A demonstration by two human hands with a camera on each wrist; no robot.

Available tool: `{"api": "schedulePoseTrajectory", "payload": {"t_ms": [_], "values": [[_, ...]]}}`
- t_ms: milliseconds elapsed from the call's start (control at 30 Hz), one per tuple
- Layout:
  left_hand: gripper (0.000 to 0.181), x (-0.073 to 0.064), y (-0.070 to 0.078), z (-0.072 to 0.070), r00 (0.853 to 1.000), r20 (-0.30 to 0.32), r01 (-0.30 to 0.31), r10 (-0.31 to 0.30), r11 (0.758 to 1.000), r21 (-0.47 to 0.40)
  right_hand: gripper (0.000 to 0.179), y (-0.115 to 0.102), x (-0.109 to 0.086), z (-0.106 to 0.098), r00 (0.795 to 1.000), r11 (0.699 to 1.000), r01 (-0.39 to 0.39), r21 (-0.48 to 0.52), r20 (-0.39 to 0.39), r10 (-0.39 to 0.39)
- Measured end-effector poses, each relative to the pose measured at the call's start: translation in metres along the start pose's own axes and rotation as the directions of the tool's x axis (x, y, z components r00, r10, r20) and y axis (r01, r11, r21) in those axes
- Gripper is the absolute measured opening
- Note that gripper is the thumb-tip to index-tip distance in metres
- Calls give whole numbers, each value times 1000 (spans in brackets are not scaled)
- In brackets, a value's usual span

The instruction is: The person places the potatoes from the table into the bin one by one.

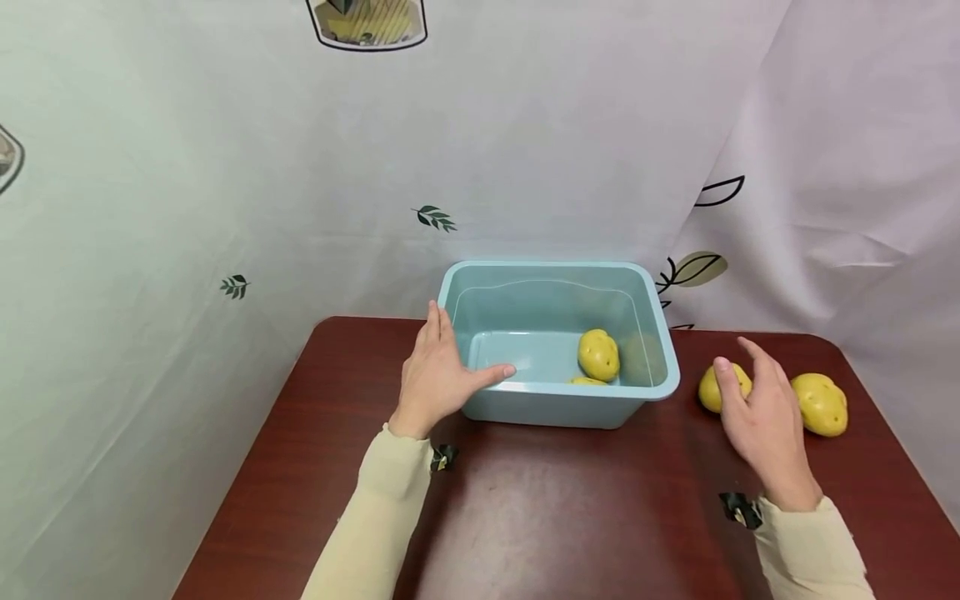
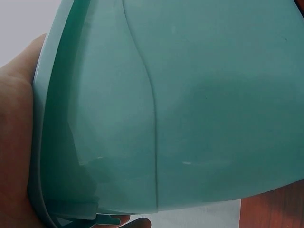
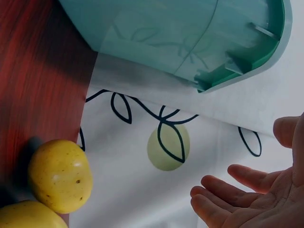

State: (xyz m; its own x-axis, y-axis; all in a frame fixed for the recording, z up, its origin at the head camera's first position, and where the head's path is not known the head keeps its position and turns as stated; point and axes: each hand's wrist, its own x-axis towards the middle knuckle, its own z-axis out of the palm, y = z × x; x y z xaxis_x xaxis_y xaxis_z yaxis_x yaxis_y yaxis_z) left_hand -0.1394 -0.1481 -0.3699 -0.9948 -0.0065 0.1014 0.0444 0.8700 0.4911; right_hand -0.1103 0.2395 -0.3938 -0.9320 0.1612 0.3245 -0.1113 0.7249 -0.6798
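A light blue plastic bin [image 1: 555, 406] stands at the back of the table. Two yellow potatoes lie inside at its right end: one potato [image 1: 598, 355] shows whole, the other [image 1: 588, 381] mostly hides behind the front wall. My left hand [image 1: 438, 375] rests on the bin's front left corner, fingers extended along the side and thumb stretched over the front rim. In the left wrist view its palm [image 2: 16, 128] lies along the rim. To the right of the bin, my right hand [image 1: 768, 417] hovers with fingers spread, holding nothing, near two more potatoes [image 1: 822, 405] [image 3: 61, 175].
The dark red wooden table [image 1: 525, 508] has its right edge close to the loose potatoes. A white cloth [image 1: 555, 150] with leaf prints hangs directly behind the bin and table.
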Motion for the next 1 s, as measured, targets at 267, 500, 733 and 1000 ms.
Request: {"api": "schedulePoseTrajectory", "payload": {"t_ms": [267, 500, 733, 1000], "values": [[141, -1, -2, 1, 1000, 3, 6, -6, 1000, 15, 61, 8, -7, 0, 999, 999, -37, -18, 16, 37], [141, 1, -2, 1, 1000, 3, 1, -1, 1000, 15, 68, 13, -12, -2, 995, 994, -90, -59, 34, 92], [140, 0, -2, 0, 1000, 2, 5, -5, 1000, 24, 75, 21, -15, -2, 991, 987, -126, -95, 36, 130], [140, 1, -1, 1, 1000, 3, 7, -7, 1000, 19, 76, 32, -17, -4, 990, 984, -139, -114, 21, 143]]}}
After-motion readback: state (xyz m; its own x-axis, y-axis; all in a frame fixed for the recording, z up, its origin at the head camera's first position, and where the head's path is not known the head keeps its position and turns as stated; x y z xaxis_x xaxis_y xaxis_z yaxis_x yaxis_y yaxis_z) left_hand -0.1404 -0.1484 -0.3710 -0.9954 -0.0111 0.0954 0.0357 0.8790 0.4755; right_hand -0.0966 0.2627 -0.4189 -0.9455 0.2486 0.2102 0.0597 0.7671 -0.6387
